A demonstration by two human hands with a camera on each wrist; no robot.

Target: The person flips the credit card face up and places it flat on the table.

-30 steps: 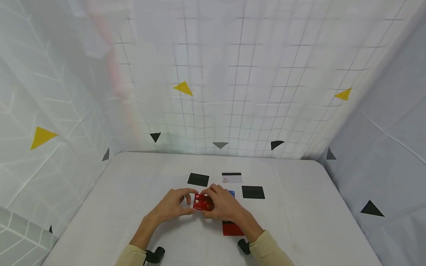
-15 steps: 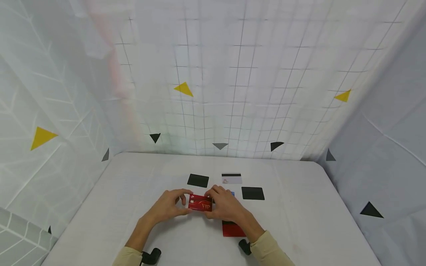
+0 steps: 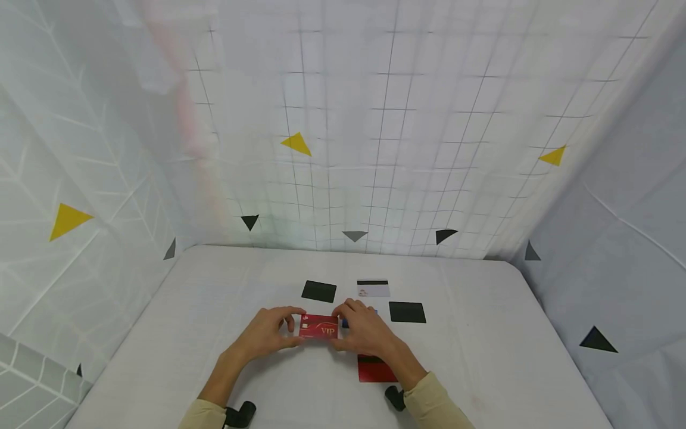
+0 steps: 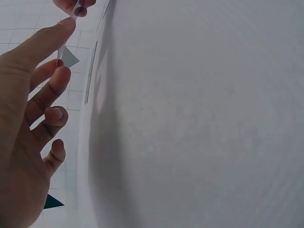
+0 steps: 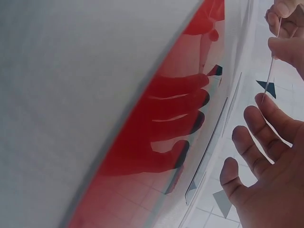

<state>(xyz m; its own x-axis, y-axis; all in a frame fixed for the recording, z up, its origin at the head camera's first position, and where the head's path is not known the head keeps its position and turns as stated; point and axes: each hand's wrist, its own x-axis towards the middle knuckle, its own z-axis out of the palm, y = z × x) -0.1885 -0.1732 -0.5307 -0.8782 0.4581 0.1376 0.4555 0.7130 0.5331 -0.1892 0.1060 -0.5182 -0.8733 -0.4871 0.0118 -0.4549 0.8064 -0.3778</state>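
Observation:
A red card (image 3: 318,327) printed "VIP" is held up off the table, its front facing me. My left hand (image 3: 265,332) pinches its left edge between thumb and forefinger. On its right edge are the thumb and fingertips of my right hand (image 3: 367,332). In the left wrist view, my left hand (image 4: 35,102) has its other fingers loosely bent, and the card shows almost edge-on. The right wrist view shows the card (image 5: 269,76) as a thin line between the fingertips of my right hand (image 5: 266,137). A blue card (image 3: 345,323) is mostly hidden behind my right hand.
On the white table (image 3: 482,357) lie a black card (image 3: 318,291), a white card with a dark stripe (image 3: 373,289) and another black card (image 3: 407,312). A glossy red card with a dark stripe (image 3: 377,370) lies beneath my right wrist. White sheets surround the table.
My left hand and the VIP card have moved left. The card has slid out from under my right fingers, so its whole front shows. My right hand has hardly moved.

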